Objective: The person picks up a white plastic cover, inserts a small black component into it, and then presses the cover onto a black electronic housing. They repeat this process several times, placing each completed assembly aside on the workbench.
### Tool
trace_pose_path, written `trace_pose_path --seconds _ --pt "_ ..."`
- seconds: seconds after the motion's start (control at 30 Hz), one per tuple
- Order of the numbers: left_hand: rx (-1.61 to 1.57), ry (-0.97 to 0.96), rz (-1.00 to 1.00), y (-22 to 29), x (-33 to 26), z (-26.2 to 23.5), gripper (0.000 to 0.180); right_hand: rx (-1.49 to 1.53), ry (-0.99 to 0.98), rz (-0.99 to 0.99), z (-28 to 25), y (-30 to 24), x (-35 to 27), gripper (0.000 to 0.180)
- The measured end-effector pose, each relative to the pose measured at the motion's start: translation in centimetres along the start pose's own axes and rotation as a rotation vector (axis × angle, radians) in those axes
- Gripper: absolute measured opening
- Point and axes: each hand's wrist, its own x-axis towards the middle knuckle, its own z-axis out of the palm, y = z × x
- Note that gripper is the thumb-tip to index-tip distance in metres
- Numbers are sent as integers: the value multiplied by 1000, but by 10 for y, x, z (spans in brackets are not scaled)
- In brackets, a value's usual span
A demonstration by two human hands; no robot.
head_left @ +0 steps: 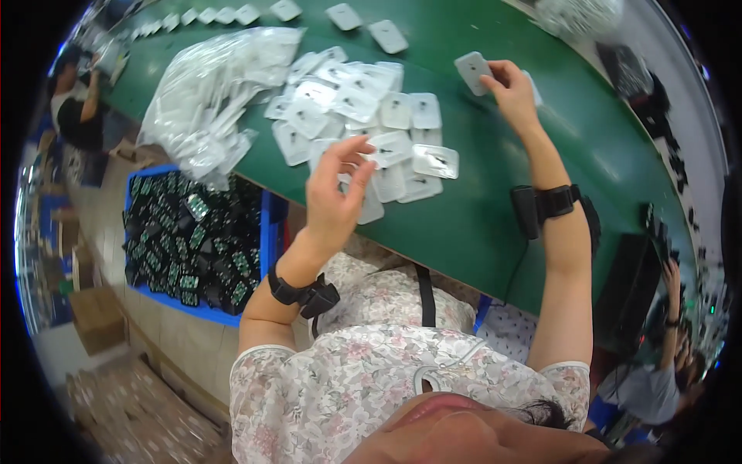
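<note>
My right hand (510,91) pinches a flat white rounded packet (470,73) between thumb and fingers, raised over the right part of the green table (483,216). A second white piece (534,89) shows partly behind that hand. At the near left edge of a heap of similar white packets (396,112), my left hand (340,182) is open with its fingers curved and apart. Its fingertips hover over or touch the heap; I cannot tell which. Several packets there show a small dark item inside.
Left of the heap lies a large clear plastic bag (216,85) of white pieces. Below the table edge stands a blue crate (270,247) full of dark parts with green boards. More white packets (247,14) form a row at the far edge. Other people (81,108) sit nearby.
</note>
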Motion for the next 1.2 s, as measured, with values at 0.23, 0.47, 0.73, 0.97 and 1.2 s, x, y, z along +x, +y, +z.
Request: trace_pose_path --seconds 0.23,0.47,0.73,0.97,1.2 --pt "514 295 39 -37 28 -115 14 -103 -220 198 -7 10 39 27" --pt "1131 223 200 -79 59 -182 19 -142 -254 269 -12 9 51 31" --pt "1409 -24 -4 -84 78 -192 28 -456 -124 92 -2 8 53 34" --pt "1444 -151 -248 -91 90 -195 25 -516 71 -148 -9 -16 15 52" --pt "1484 35 -29 -99 86 -211 28 -600 179 -263 -70 -35 -96 34"
